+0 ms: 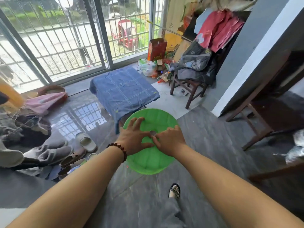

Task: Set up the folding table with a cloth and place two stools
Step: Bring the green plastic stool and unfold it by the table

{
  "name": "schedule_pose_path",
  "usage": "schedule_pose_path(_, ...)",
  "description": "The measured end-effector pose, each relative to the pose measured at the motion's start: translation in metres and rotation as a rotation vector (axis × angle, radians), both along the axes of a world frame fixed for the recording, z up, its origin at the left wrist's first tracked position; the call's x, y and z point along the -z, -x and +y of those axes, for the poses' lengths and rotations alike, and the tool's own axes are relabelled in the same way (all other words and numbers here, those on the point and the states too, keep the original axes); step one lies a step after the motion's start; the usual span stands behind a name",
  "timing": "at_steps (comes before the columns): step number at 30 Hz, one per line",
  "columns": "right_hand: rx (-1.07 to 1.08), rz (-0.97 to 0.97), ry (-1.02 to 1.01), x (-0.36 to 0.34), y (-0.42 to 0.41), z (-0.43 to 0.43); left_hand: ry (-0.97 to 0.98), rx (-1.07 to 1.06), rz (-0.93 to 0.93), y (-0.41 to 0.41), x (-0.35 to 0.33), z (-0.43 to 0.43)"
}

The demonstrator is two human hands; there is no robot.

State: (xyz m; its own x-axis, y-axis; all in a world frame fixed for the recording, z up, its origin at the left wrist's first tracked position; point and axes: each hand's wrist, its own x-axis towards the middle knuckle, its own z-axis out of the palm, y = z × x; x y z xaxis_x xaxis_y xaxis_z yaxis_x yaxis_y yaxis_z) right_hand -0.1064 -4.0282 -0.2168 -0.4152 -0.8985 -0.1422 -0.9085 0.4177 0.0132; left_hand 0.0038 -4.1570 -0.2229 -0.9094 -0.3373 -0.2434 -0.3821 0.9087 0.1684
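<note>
Both hands are holding the stool (153, 159) at frame centre, just below mid-height. It's green, round and plastic, with its seat facing the camera.

- Left hand (133, 139) is lying flat on the seat with fingers spread and the thumb reaching toward the centre hole (153, 133). It's pressing, not pinching. A bead bracelet (118, 149) is sitting on that wrist.
- Right hand (171, 140) is coming in from the right. Its fingers are bending in at the hole rim and look like they're hooking it. The fingertips are partly hidden, so grip depth is unclear.
- The two hands are touching each other beside the hole.

The stool is overlapping the near edge of the cloth (123, 91) in the picture. I can't tell whether it is touching the floor (205, 137) or being held above it.

The blue checked cloth is draping over the table just above centre and hanging down its near side. The tabletop is hidden, and only a dark leg (145, 106) is showing at the cloth's lower right corner.

Around it:
- A wooden chair (189, 89) is standing to the right of the cloth with grey clothing (194, 63) piled on it.
- Shoes and slippers (87, 142) are lying at left centre.
- A barred window (57, 38) is filling the upper left.
- A sandalled foot (174, 190) is showing at bottom centre.
</note>
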Motion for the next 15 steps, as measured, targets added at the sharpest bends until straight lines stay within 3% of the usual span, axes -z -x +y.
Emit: schedule_pose_path(15, -0.059, 0.025, 0.008, -0.018, 0.226, -0.061, 0.082, -0.093, 0.043, 0.216, -0.016, -0.047)
